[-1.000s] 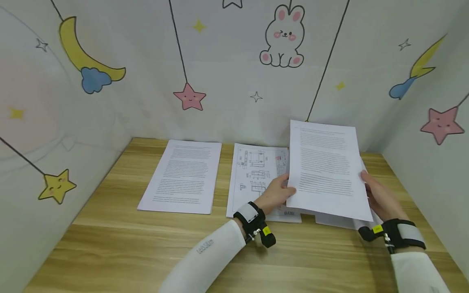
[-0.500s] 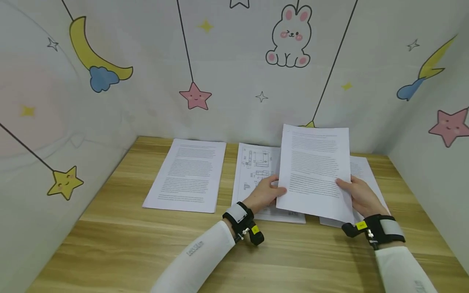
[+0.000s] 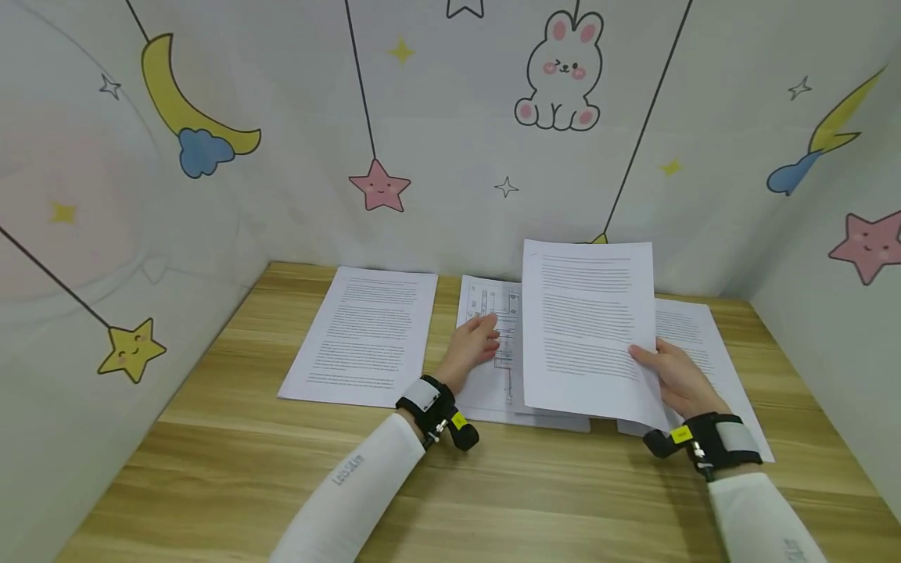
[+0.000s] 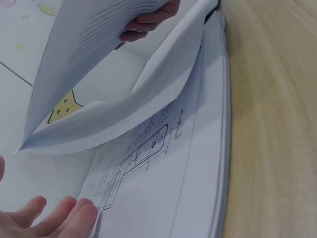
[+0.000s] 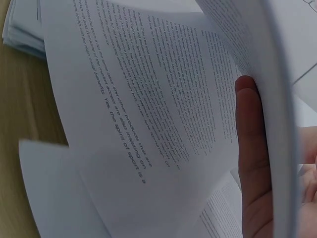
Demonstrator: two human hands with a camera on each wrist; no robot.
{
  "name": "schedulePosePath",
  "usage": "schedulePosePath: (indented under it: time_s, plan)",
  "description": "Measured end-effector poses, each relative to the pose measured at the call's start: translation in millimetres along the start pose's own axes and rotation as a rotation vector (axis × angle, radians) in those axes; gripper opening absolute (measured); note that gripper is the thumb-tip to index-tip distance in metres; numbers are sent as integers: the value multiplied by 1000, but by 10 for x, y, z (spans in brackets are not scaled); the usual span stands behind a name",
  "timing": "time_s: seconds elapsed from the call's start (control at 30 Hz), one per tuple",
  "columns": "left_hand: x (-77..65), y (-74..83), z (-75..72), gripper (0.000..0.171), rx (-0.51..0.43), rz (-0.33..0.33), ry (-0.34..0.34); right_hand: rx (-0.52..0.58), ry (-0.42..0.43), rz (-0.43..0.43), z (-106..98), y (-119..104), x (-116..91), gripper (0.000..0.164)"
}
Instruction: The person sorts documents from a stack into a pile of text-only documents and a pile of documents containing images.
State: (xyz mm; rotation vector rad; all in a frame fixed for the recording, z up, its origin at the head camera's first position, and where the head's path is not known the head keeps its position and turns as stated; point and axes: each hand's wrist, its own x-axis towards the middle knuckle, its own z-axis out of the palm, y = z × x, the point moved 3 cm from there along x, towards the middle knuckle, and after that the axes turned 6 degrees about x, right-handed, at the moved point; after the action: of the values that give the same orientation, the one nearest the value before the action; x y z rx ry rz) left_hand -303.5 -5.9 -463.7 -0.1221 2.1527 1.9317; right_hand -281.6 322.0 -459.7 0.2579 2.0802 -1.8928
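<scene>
My right hand (image 3: 683, 381) grips a raised bundle of printed sheets (image 3: 587, 320) by its right edge, thumb on the front. In the right wrist view the sheets part, and a loose printed page (image 5: 124, 99) curves away from the thumb (image 5: 252, 148). The left hand (image 3: 470, 346) holds nothing; its fingers (image 4: 81, 218) are apart from the bundle and hover over a stack of technical drawings (image 3: 486, 391). I cannot tell whether they touch it. The raised bundle hides the right part of the drawings. Under the right hand lies another printed stack (image 3: 693, 332), partly covered.
A text-printed stack (image 3: 366, 336) lies on the left of the wooden table (image 3: 211, 453). White cloth walls (image 3: 450, 227) with cartoon prints stand close behind the table and along both sides.
My left hand has let go of the bundle's left edge and drawn back to the left. The bundle, held in the right hand, has moved left, and more of the right stack shows.
</scene>
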Motion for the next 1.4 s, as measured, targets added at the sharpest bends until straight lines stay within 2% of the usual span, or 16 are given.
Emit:
schedulePosePath:
  time_s: [0.13,0.3,0.4,0.5,0.57,0.67,0.83,1.0,1.07,1.17,1.4]
  plan:
    - [33,-57,-25,70,-153,-82,-114,16,-23,-7,128,-40,16,70]
    - [47,-98,-35,84,-332,-133,-249,18,-32,-23,323,-83,60,66]
    - [40,-77,-34,74,-374,-115,-301,9,-30,-30,436,-102,89,62]
    - [16,-49,-50,51,-368,-83,-331,-2,-39,-50,559,-122,113,61]
    - [-2,-50,-67,42,-335,-76,-327,-24,-38,-57,634,-128,128,60]
    - [-23,-71,-111,44,-264,-66,-292,-61,-17,-57,743,-136,144,58]
    - [-75,-90,-253,48,-189,-39,-250,-134,96,-76,874,-197,163,64]
    - [-136,-54,-442,46,-139,10,-240,-130,183,-124,956,-296,165,72]
    - [-153,-37,-521,46,-130,25,-237,-142,171,-124,1008,-324,168,75]
    - [-171,-17,-659,44,-123,31,-220,-140,102,-109,1135,-344,193,81]
    - [-210,-24,-1068,45,-71,26,-156,-59,-25,-70,1616,-365,195,81]
